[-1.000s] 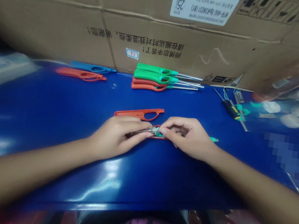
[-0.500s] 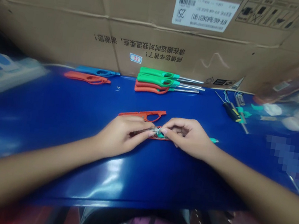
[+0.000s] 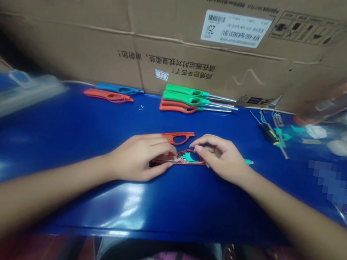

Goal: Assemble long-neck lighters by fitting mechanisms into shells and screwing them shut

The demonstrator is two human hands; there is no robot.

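Observation:
An orange lighter half-shell (image 3: 182, 158) with a teal trigger part inside lies on the blue table (image 3: 62, 131). My left hand (image 3: 138, 157) rests on its left end, fingers curled and pressing it down. At the shell's right end my right hand (image 3: 221, 156) has its fingers bent around it, fingertips at the teal part. A teal tip (image 3: 248, 161) pokes out beyond my right hand. Just behind my hands lies a second orange half-shell (image 3: 177, 136).
Finished green and orange lighters (image 3: 191, 101) are stacked at the back by a big cardboard box (image 3: 187, 40). A blue shell (image 3: 117, 88) and an orange shell (image 3: 108, 95) lie back left. A screwdriver and small parts (image 3: 273, 134) sit right; plastic bags at both sides.
My hands have drawn slightly apart and lowered the shell flat onto the table, so its teal trigger part now shows between them. The camera has tilted a little.

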